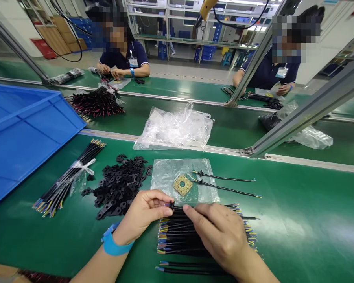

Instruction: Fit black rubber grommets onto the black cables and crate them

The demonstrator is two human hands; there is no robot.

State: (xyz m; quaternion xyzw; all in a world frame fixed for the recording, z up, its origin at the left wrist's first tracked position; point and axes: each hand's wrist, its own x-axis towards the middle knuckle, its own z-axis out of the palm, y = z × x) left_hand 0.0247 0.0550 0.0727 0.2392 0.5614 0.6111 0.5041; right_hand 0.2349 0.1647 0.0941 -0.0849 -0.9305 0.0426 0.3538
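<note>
My left hand (152, 206), with a blue band at its wrist, pinches a small black clip (171, 204) at one end of a black cable. My right hand (221, 232) is closed on that cable (179, 208) just right of the clip. Under my hands lies a row of black cables (179, 236) with coloured wire ends. Beyond them a yellowish square piece with a round hole (182, 185) rests on a clear plastic bag (162, 171). Two cables with black clips (227, 188) lie across the bag's right edge. Left of my hands is a pile of black clips (120, 186).
A tied cable bundle (70, 177) lies at left beside a large blue bin (26, 133). Clear plastic bags (177, 127) lie beyond the metal rail (224, 149). A slanted metal post (301, 106) stands at right. Two people work across the green bench (306, 220).
</note>
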